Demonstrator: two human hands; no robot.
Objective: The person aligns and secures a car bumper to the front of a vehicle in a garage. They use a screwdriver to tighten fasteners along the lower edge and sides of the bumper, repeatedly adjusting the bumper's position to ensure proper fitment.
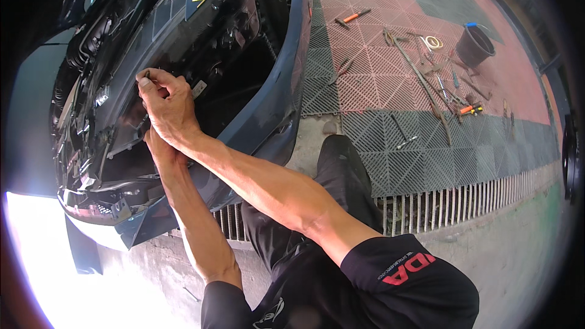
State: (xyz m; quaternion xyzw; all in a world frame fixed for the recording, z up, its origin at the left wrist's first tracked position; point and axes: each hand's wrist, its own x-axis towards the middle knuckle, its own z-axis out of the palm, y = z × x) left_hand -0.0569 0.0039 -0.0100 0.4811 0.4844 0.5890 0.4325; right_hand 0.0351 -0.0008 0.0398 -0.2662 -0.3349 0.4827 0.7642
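Car front [210, 42], ten o'clock: opened up, closing apparently left. We see right hand [170, 106] pinching small dark piece [147, 75]; grip of left hand [160, 146] we cannot tell.

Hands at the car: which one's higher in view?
The right hand, with its thumb in plain sight; the left hand shows lower, partly hidden behind it.

car [207, 36]: left | floor mat [378, 140]: right | hammer [354, 17], bucket [470, 52]: on mat
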